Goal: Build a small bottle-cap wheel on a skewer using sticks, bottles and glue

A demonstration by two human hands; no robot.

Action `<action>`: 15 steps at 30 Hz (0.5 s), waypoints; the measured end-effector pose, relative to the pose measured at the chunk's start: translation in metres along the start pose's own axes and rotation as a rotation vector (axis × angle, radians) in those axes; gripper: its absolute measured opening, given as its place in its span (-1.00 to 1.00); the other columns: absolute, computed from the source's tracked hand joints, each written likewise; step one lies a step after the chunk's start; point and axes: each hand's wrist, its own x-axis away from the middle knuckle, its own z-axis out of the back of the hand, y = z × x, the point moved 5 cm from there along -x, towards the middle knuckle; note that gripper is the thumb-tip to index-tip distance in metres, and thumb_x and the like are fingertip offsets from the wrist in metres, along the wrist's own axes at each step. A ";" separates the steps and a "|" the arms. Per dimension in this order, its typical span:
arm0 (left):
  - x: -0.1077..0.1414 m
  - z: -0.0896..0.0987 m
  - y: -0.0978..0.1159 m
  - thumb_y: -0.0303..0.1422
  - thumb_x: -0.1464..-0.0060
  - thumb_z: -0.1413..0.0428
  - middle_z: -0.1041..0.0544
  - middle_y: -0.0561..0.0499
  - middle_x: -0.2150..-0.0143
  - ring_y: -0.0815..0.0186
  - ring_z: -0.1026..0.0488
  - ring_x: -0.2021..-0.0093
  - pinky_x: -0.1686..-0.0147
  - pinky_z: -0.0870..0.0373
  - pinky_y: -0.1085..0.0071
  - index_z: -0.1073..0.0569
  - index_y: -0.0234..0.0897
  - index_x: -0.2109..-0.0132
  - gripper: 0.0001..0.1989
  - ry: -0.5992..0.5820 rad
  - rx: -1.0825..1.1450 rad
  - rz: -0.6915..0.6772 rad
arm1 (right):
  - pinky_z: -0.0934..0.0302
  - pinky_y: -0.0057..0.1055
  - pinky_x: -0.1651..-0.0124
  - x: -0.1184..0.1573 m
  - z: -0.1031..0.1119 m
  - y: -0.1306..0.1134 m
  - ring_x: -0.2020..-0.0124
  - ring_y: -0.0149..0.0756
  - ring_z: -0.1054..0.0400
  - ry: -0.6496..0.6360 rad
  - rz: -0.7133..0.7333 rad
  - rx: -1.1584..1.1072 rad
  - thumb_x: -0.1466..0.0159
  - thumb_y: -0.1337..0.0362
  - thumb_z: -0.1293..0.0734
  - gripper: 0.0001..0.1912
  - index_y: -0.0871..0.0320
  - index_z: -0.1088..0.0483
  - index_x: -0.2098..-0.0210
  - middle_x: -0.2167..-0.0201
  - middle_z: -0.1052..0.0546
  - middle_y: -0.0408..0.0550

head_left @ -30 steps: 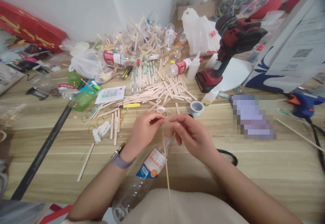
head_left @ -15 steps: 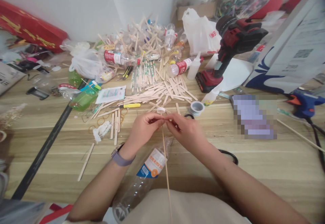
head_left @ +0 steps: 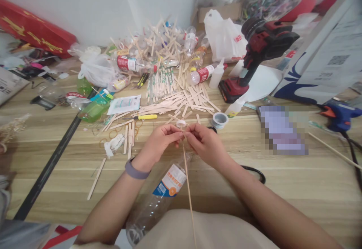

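Observation:
A long thin wooden stick (head_left: 189, 192) runs from the front of my body up to my fingertips. Its far end meets a white bottle cap (head_left: 181, 123) and some short crossing sticks. My left hand (head_left: 164, 139) is closed in a pinch at the stick, thumb against the fingers. From the other side my right hand (head_left: 207, 143) pinches at the same spot, its fingertips almost touching the left ones. Anything small between the fingertips is hidden. Below the hands a clear plastic bottle (head_left: 148, 211) lies on its side, partly behind the stick.
Beyond my hands lie a heap of craft sticks (head_left: 175, 102), a yellow-handled tool (head_left: 147, 116) and a roll of grey tape (head_left: 220, 119). A red cordless drill (head_left: 234, 89) stands at the right, near a phone (head_left: 283, 128) and a blue glue gun (head_left: 339, 115).
My hands have drawn slightly toward me, and their fingers have shifted around the stick. The near end of the stick has swung a little to the right.

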 end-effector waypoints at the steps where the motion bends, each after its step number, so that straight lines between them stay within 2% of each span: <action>1: 0.000 0.000 0.000 -0.34 0.17 -0.30 -0.45 0.11 0.52 0.45 -0.34 0.52 0.48 -0.25 0.48 -0.47 -0.33 0.45 -0.82 0.005 0.011 0.008 | -0.02 -0.50 0.60 0.000 0.000 0.000 0.70 -0.47 -0.11 -0.004 0.004 0.000 -0.29 0.26 -0.17 -0.87 0.10 -0.25 0.39 0.70 -0.28 -0.30; 7: 0.001 0.002 -0.002 -0.44 0.24 -0.29 -0.44 0.12 0.55 0.47 -0.30 0.52 0.47 -0.20 0.48 -0.45 -0.33 0.50 -0.86 0.034 0.047 0.033 | 0.02 -0.48 0.53 0.003 0.000 -0.004 0.65 -0.46 -0.10 -0.024 0.062 0.052 -0.23 0.33 -0.22 -0.92 0.12 -0.32 0.39 0.66 -0.30 -0.27; 12: 0.001 0.006 -0.005 -0.45 0.23 -0.30 -0.50 0.10 0.48 0.41 -0.39 0.41 0.29 -0.28 0.44 -0.47 -0.32 0.47 -0.86 0.054 0.065 -0.002 | 0.03 -0.48 0.54 0.003 0.000 0.000 0.65 -0.47 -0.11 -0.019 0.067 0.059 -0.23 0.32 -0.24 -0.93 0.12 -0.36 0.37 0.67 -0.30 -0.28; 15: 0.000 0.007 -0.006 -0.46 0.23 -0.30 -0.50 0.12 0.47 0.42 -0.38 0.41 0.26 -0.27 0.44 -0.47 -0.30 0.46 -0.85 0.063 0.079 -0.019 | -0.01 -0.49 0.54 0.002 0.002 0.008 0.64 -0.46 -0.13 0.018 0.039 0.043 -0.24 0.28 -0.25 -0.91 0.13 -0.37 0.35 0.65 -0.32 -0.27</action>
